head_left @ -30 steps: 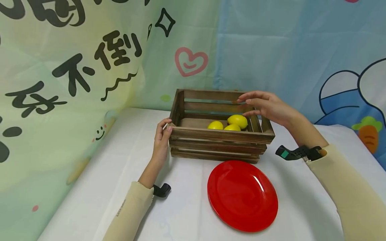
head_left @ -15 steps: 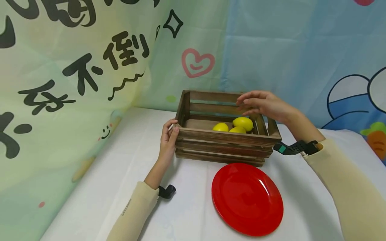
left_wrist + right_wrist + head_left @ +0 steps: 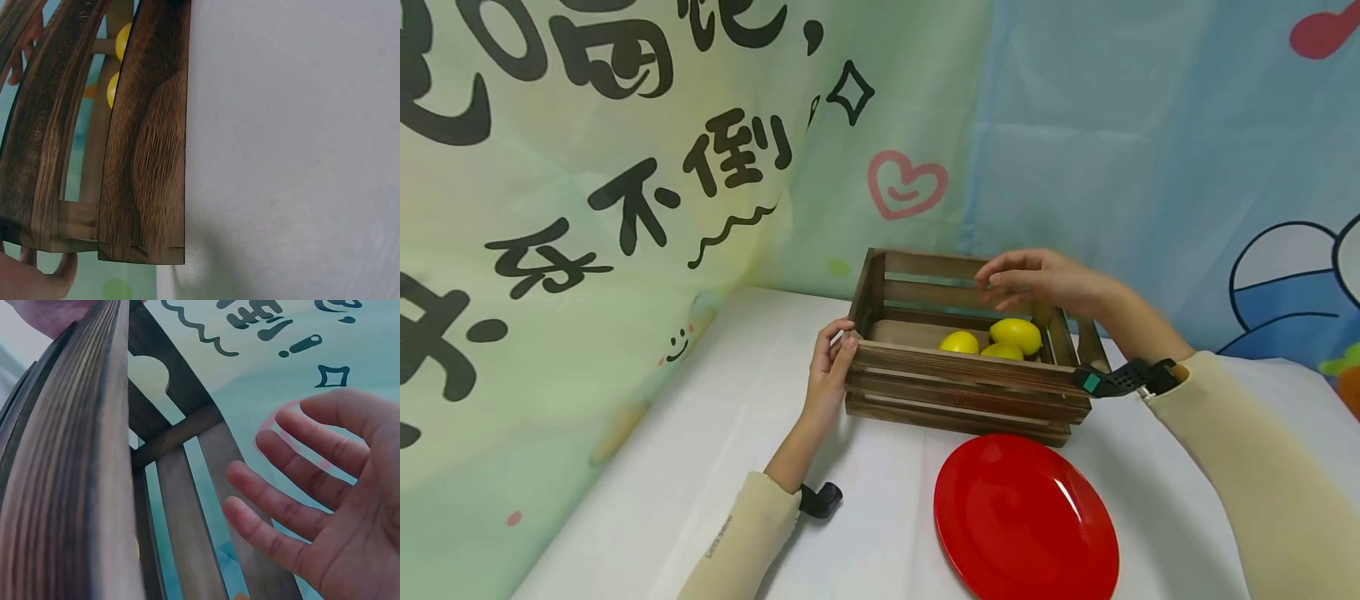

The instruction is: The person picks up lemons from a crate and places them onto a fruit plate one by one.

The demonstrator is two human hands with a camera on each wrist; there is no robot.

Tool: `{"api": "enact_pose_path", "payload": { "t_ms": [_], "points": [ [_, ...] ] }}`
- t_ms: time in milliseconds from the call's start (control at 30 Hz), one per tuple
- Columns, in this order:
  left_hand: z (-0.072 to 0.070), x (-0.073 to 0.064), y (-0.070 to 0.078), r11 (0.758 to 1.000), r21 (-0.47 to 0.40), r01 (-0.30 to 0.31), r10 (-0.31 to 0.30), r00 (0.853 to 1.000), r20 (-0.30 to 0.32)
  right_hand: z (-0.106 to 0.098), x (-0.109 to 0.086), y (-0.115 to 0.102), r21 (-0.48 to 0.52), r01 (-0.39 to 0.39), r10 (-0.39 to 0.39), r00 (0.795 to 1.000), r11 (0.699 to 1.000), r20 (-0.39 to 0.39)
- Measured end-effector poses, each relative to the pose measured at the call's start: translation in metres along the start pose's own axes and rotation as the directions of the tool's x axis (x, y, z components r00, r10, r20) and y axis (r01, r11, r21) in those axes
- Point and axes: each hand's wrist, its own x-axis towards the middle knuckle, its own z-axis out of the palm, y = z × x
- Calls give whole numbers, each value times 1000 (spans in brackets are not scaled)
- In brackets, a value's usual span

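Observation:
A brown slatted wooden crate (image 3: 955,367) stands on the white table, with three yellow lemons (image 3: 1015,336) grouped towards its right end. My left hand (image 3: 827,371) holds the crate's front left corner, fingers bent over the edge and thumb at the front. The left wrist view shows that hand (image 3: 28,278) below the end of the slats (image 3: 150,175). Above the lemons, inside the crate's outline, hovers my right hand (image 3: 1052,283), holding nothing. Its fingers (image 3: 284,503) are spread and loosely bent in the right wrist view, apart from the wood.
A round red plate (image 3: 1026,517) lies on the table just in front of the crate, cut off by the lower frame edge. Behind the crate hangs a printed cloth backdrop (image 3: 1090,167). White tablecloth (image 3: 655,483) shows to the left of the crate.
The head view has shifted, so crate and plate appear further right and lower. My right hand has drifted left over the crate. My left hand keeps its hold on the corner.

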Motion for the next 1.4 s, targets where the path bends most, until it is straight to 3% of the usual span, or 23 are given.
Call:
{"api": "enact_pose_path", "payload": {
  "t_ms": [300,867,1100,1400],
  "points": [
    [0,-2,1,1000,15,-5,5,1000,-2,6,12,1,-62,-37,38,999,997,12],
    [1,-2,2,1000,22,0,0,1000,-18,2,41,5,-102,-14,27,992,995,120],
    [-1,-2,1,1000,26,1,-1,1000,-9,0,49,13,-141,11,18,979,990,203],
    [0,-2,-1,999,42,7,-6,1000,-20,-1,58,14,-140,-12,53,953,990,298]
  ]
}}
